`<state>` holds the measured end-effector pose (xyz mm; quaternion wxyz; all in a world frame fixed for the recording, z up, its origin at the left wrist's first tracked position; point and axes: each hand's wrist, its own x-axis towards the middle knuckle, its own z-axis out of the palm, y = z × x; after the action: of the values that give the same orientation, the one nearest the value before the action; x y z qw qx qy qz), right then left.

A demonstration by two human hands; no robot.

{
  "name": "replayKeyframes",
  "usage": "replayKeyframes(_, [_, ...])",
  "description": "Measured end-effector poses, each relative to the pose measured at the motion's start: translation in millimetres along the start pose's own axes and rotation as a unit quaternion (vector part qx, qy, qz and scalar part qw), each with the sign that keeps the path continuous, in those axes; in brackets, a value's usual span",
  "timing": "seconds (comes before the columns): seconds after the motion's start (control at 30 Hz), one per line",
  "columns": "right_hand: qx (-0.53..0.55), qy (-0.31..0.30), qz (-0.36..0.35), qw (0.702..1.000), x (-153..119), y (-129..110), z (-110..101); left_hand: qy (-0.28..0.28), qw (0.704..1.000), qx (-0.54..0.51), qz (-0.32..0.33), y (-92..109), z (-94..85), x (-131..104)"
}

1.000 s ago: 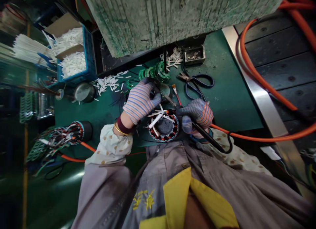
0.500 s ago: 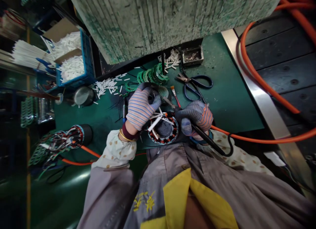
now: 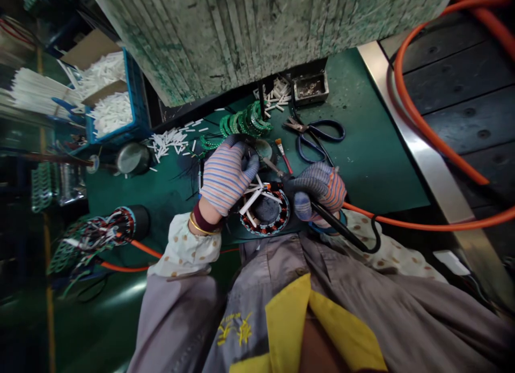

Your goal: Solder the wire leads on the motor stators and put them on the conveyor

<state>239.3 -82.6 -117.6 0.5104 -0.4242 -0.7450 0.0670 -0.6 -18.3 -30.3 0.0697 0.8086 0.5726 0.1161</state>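
— Copper windings are showing round the stator [image 3: 266,211], aren't they? Where is it sitting?

— It is lying flat on the green tabletop [image 3: 362,163], right at the near edge against the person's jacket, with white sleeve tubes [image 3: 251,199] sticking up out of it. The left hand [image 3: 226,175], in a striped glove, is curling closed over the far-left rim of the stator, fingers bunched on the wires there. The right hand [image 3: 319,189] is clamping a soldering iron [image 3: 298,193] like a pen, its tip pointing toward the left hand's fingertips.

— How is that stator going to handle?

— I am judging it heavy and rigid for its size, being a laminated steel ring, so it should be staying put under one steadying hand. The lead wires and thin white tubes are looking soft and easy to bend. The outer steel rim seems the safe place to grip, not the windings. The iron needs holding by its dark handle only.

— Anything readable?

— Yellow embroidered characters [image 3: 235,326] are showing on the jacket, but they are too blurred to read. Scissors [image 3: 317,137] and a small brush [image 3: 282,154] are lying just beyond the hands.
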Motion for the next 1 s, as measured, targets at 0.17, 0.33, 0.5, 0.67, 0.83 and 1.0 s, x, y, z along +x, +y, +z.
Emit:
replayKeyframes(0.17, [0.008,0.033,-0.031,0.999,8,-2,0,-0.003,1.0,0.03,-0.004,5,-4.4,-1])
replayKeyframes(0.33, [0.023,0.066,-0.002,0.998,10,-7,-1,0.026,0.999,-0.019,0.021,-4,0.8,-8])
replayKeyframes(0.5, [-0.019,-0.025,0.042,0.999,2,-6,-4,0.048,0.993,-0.108,0.021,-22,10.0,-8])
replayKeyframes(0.67, [-0.025,-0.081,0.051,0.995,-3,1,-3,0.095,0.967,-0.232,0.033,-29,23.8,-4])
replayKeyframes(0.83, [-0.056,-0.095,0.054,0.992,-6,1,-2,0.127,0.957,-0.258,0.029,-21,32.9,-12])
replayKeyframes(1.0, [-0.094,-0.099,0.058,0.989,-8,3,-1,0.068,0.986,-0.148,0.036,-23,18.7,1])
